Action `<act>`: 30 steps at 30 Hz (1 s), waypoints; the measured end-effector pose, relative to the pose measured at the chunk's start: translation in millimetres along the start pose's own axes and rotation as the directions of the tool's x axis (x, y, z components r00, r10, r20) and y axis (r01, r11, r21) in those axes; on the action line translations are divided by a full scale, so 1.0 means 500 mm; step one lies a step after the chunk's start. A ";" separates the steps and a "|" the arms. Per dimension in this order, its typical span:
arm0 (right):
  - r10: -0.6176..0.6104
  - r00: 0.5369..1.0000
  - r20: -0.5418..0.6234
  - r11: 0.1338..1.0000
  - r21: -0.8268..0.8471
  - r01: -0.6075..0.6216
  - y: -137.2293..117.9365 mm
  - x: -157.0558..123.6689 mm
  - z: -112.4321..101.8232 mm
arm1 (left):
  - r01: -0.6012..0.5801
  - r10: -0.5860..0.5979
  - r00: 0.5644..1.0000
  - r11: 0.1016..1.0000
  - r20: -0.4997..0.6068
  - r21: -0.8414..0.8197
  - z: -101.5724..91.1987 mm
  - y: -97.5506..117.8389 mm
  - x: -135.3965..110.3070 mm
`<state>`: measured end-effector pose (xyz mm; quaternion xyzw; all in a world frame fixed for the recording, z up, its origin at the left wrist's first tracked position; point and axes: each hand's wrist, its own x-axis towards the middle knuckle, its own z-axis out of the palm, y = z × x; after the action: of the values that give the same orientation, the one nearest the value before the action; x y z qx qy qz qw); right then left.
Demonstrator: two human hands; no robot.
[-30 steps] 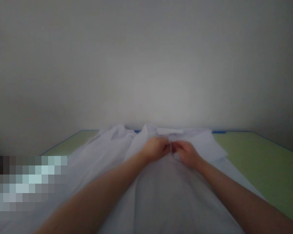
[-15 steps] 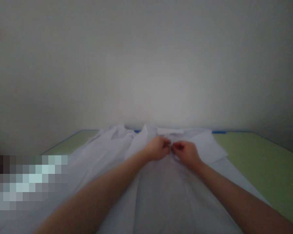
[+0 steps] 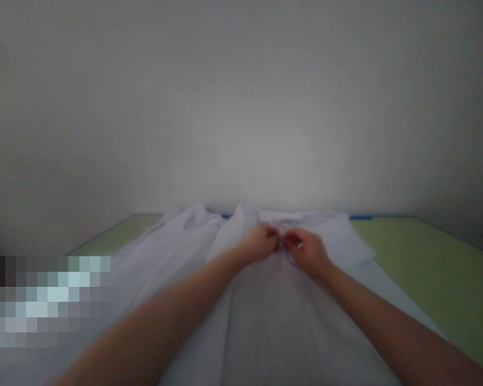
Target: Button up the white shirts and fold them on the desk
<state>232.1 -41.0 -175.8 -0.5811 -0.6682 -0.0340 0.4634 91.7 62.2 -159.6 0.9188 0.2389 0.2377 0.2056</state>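
Note:
A white garment (image 3: 265,316), like a shirt or coat, lies spread over the table with its collar-like edge (image 3: 284,215) at the far side. My left hand (image 3: 261,241) is closed, its fingertips pinching the cloth just below that edge. Right beside it, almost touching, my right hand (image 3: 306,249) pinches the same spot with thumb and forefinger. Whatever small part sits between the fingertips is too blurred to make out. A sleeve-like flap (image 3: 346,241) spreads out to the right of my right hand.
The green tabletop (image 3: 438,279) has a blue edge and reaches back to a plain grey wall (image 3: 241,107). More bunched white cloth (image 3: 177,236) lies on the left. A pixelated patch covers the lower left of the view.
Both hands stay at the same place on the garment. My right fingers have shifted slightly, with a small gap now showing between them; my left hand has moved a little to the right.

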 end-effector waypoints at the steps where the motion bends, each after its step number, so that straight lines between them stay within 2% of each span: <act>1: 0.017 1.000 0.017 1.000 0.003 -0.017 0.002 0.001 0.000 | 0.000 0.000 1.000 1.000 0.012 -0.006 -0.003 0.002 -0.001; 5: 0.057 0.995 0.085 0.998 0.026 -0.060 0.004 0.004 -0.001 | 0.031 -0.028 0.998 0.998 0.059 -0.060 -0.008 0.011 -0.006; 9: 0.046 0.997 0.067 0.997 0.058 -0.050 -0.001 0.002 -0.002 | 0.079 -0.065 0.995 0.978 0.078 -0.195 -0.004 0.013 -0.010; 15: 0.043 0.995 0.091 0.995 0.086 -0.051 0.001 0.005 -0.005 | 0.066 -0.046 0.994 0.973 0.095 -0.223 -0.005 0.005 -0.011; 18: 0.052 0.986 0.157 0.991 0.117 -0.071 0.008 0.010 -0.010 | 0.032 -0.011 0.994 0.981 0.109 -0.190 -0.006 0.004 -0.013; 22: 0.096 0.956 0.278 0.966 0.206 -0.157 0.015 0.014 -0.017 | -0.102 0.102 0.993 0.995 0.065 -0.002 -0.008 0.011 -0.020; 24: 0.148 0.937 0.315 0.929 0.281 -0.241 0.016 0.014 -0.016 | -0.190 0.188 0.982 0.974 0.024 0.124 -0.011 0.018 -0.024; 26: 0.209 0.916 0.343 0.855 0.391 -0.342 0.016 0.012 -0.011 | -0.258 0.265 0.964 0.937 -0.001 0.235 -0.016 0.027 -0.030; 30: 0.304 0.858 0.415 0.620 0.598 -0.509 0.016 0.007 0.002 | -0.321 0.343 0.939 0.888 -0.009 0.329 -0.019 0.040 -0.041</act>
<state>238.7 -35.2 -178.0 -0.5021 -0.5379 0.4037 0.5437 77.5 37.6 -149.2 0.9586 0.1208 0.2577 0.0005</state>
